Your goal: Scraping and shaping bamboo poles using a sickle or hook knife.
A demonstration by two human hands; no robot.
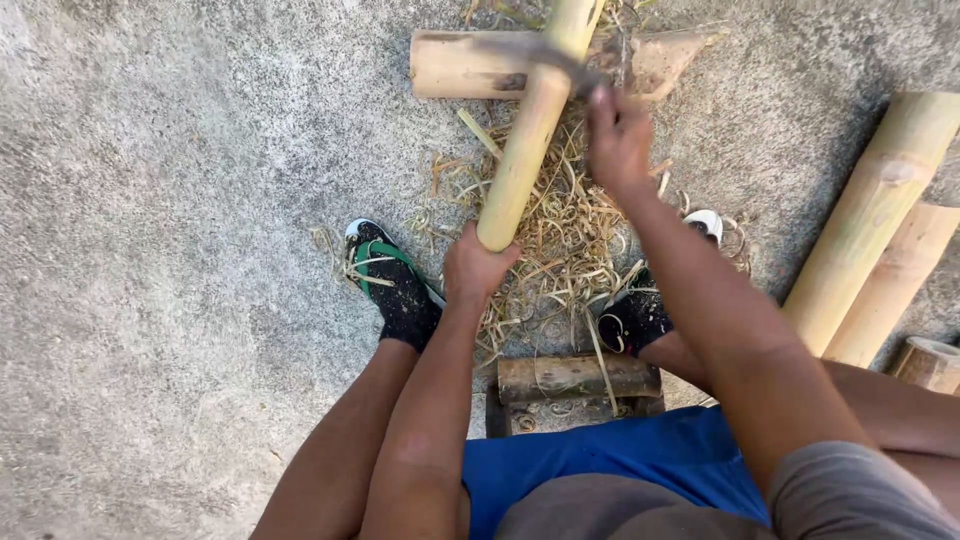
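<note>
My left hand (475, 268) grips the near end of a pale bamboo pole (525, 130) that slants up and away across a short bamboo log (465, 65) lying crosswise on the ground. My right hand (618, 140) is raised beside the pole and closed around a tool handle; the dark blade (545, 52) is blurred where it meets the pole near the log. A heap of thin bamboo shavings (560, 225) lies under the pole, between my two feet in dark socks and sandals (395, 285).
I sit on a low wooden stool (575, 385) over rough concrete. Two thick bamboo poles (875, 220) lie at the right, with a cut stump end (930, 362) beside them.
</note>
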